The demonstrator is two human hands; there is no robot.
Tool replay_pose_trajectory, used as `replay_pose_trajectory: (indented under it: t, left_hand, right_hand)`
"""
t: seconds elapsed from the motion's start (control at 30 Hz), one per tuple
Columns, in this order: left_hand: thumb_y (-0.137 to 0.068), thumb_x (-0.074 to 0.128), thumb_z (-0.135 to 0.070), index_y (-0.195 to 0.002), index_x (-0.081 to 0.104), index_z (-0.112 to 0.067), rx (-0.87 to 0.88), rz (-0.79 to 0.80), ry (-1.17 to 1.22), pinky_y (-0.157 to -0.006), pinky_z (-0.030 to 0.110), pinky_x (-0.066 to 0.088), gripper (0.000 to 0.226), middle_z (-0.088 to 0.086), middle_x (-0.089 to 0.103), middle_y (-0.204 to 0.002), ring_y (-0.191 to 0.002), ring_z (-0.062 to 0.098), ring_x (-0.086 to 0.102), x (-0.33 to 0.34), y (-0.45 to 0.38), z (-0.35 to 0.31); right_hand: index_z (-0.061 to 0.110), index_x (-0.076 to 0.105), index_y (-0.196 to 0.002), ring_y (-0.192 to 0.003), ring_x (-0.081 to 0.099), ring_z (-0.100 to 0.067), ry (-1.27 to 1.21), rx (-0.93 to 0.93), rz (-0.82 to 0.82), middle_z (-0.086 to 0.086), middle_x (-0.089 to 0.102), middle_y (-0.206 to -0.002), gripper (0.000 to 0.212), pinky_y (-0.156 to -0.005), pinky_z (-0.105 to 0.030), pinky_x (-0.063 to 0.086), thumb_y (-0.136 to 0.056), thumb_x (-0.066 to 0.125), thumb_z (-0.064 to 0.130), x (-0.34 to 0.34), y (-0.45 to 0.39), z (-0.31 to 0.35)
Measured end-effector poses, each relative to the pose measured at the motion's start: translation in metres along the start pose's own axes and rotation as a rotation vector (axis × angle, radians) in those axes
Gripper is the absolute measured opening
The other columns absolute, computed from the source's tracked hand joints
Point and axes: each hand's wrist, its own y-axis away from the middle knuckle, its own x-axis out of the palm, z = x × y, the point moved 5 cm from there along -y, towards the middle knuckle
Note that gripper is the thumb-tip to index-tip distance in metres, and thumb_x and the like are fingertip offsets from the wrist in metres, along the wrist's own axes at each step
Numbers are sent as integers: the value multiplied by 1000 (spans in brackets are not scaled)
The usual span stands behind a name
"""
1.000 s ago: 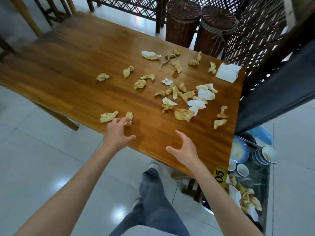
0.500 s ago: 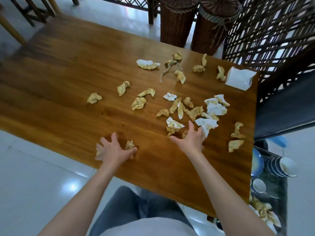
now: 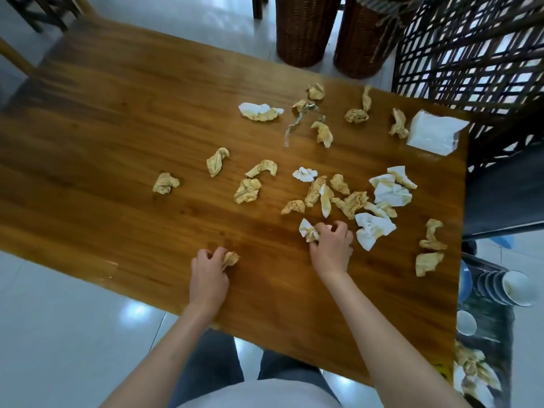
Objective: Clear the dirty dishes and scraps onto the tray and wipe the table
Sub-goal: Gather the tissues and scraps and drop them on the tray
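Scrap-gathering is in hand: the left hand grips a soiled napkin, the right hand another wad. Transfer to the tray beside the surface is judged next.

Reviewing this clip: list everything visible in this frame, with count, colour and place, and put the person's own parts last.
Table: one, brown wood, fills the middle.
Crumpled napkins: over twenty, yellow-stained and white, scattered on the table's right half.
Napkin pack: one, white, far right corner of the table.
Foil strip: one, silvery, near the far napkins.
Wicker baskets: two, dark brown, on the floor beyond the table.
Lattice screen: one, dark, upper right.
Tray: one, dark, right of the table, holding used napkins.
Stacked bowls: several, white, on the tray.
Small dish: one, white, on the tray.
Left hand: grips a yellow napkin at the near edge.
Right hand: grips a white-and-yellow napkin.
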Motion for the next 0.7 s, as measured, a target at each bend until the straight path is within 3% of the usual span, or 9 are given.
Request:
replay_pose_trajectory:
  t: [0.07,0.17,0.27,0.37,0.47,0.57,0.63,0.7]
  left_hand:
    - [-92,47,-4,-121,55,-17,19,-6,31,-85,29,42,33,6,50,-109,-103,20,45,-6,-5,-3]
    - [-89,47,0,-112,57,-12,90,-49,70,-78,30,43,28,4,49,-96,-93,22,49,-22,-23,-16]
    - [-85,49,4,-114,56,-9,153,-63,75,-75,31,43,32,8,50,-97,-90,23,48,-35,-55,-38]
    - [-83,54,4,-123,53,-12,201,-59,95,-80,28,41,43,10,50,-106,-99,25,48,-40,-89,-63]
    - [-79,66,-9,-132,45,-26,260,12,-8,-90,34,42,59,12,44,-124,-114,29,42,-31,-114,-86]
    - [-75,73,-38,-140,29,-39,246,117,-239,-100,47,37,78,10,25,-147,-133,33,25,-14,-129,-97]
    - [-77,70,-45,-141,27,-40,253,146,-273,-102,49,35,78,11,21,-150,-135,34,21,-7,-135,-100]
    - [-82,67,-35,-139,34,-35,291,128,-260,-98,45,39,66,13,28,-145,-129,35,29,-5,-137,-103]
  right_hand:
    - [19,62,-114,-116,38,-27,-41,-53,-12,-10,44,-124,31,-86,-34,42,-88,53,4,1,1,3]
    - [10,66,-110,-112,42,-24,-112,-88,-59,-10,50,-118,31,-84,-24,40,-85,53,-4,-7,-2,3]
    - [6,68,-106,-111,45,-25,-236,-27,-197,-12,52,-114,29,-83,-24,38,-82,57,-6,-31,-10,-2]
    - [8,68,-106,-115,43,-26,-283,66,-333,-13,51,-119,31,-88,-29,41,-80,60,-5,-54,-24,-18]
    - [27,58,-123,-133,25,-33,-117,177,-209,-12,33,-142,48,-104,-52,30,-78,69,16,-55,-42,-36]
    - [50,25,-140,-142,-3,-37,5,189,30,-7,-4,-156,86,-105,-66,9,-68,71,60,-39,-49,-47]
    - [53,20,-140,-142,-8,-36,-28,199,51,-4,-11,-156,85,-104,-68,7,-66,57,76,-31,-52,-50]
    - [49,30,-139,-142,-6,-36,-101,266,32,-5,-7,-156,72,-104,-68,12,-74,52,72,-26,-56,-52]
